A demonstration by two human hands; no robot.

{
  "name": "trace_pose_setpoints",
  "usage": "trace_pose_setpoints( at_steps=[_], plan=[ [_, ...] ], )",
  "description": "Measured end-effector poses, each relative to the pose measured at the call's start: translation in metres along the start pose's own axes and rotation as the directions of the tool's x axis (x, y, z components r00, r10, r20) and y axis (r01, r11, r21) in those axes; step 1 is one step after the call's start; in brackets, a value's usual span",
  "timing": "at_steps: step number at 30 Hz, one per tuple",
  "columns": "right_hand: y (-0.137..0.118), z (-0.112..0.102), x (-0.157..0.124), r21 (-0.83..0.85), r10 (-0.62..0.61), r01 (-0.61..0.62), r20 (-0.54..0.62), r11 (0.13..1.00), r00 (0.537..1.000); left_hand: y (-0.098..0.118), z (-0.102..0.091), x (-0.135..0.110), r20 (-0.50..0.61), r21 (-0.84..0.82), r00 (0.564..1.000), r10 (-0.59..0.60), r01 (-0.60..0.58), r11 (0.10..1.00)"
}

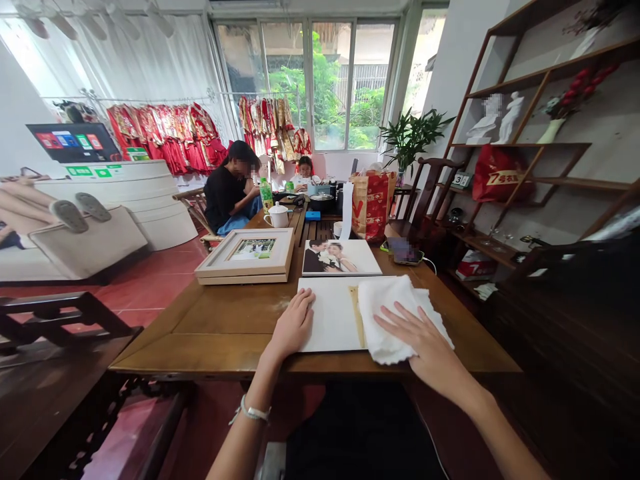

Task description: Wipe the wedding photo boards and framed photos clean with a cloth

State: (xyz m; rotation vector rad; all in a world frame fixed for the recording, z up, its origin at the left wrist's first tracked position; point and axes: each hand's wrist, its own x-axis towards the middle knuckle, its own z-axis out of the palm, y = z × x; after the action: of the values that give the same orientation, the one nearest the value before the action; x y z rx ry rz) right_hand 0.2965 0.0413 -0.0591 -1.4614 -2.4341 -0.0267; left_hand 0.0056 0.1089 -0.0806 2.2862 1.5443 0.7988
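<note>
A flat white panel [330, 320] lies on the wooden table right in front of me, with a tan strip [357, 313] running down its middle. My left hand [295, 323] rests on the panel's left edge with its fingers stretched out. A white cloth [390, 300], loosely crumpled, covers the panel's right part. My right hand [425, 343] lies flat on this cloth, fingers spread, and hides some of it. Just beyond the panel lies a photo print of a couple [345, 257]. To the left, light wooden picture frames [245, 257] are stacked, the top one holding a small photo.
The wooden table [215, 323] also bears a phone [404, 250] with a white cable, a red and tan paper bag [373, 207], a white lidded cup [277, 215] and a green bottle [266, 197]. A person in black [225, 193] sits at the far left side, another farther back.
</note>
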Motion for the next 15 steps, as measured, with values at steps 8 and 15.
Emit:
trace_pose_setpoints(
  at_steps=[8,15],
  plan=[
    [0.019,-0.012,-0.029,0.066,0.035,-0.039,0.067,0.997,0.997,0.003,-0.004,0.000,0.023,-0.005,1.000,-0.018,0.018,1.000],
    [0.062,0.003,0.054,0.042,0.087,-0.090,0.076,0.995,0.993,0.001,-0.003,0.000,0.017,-0.010,1.000,-0.004,0.005,1.000]
  ],
)
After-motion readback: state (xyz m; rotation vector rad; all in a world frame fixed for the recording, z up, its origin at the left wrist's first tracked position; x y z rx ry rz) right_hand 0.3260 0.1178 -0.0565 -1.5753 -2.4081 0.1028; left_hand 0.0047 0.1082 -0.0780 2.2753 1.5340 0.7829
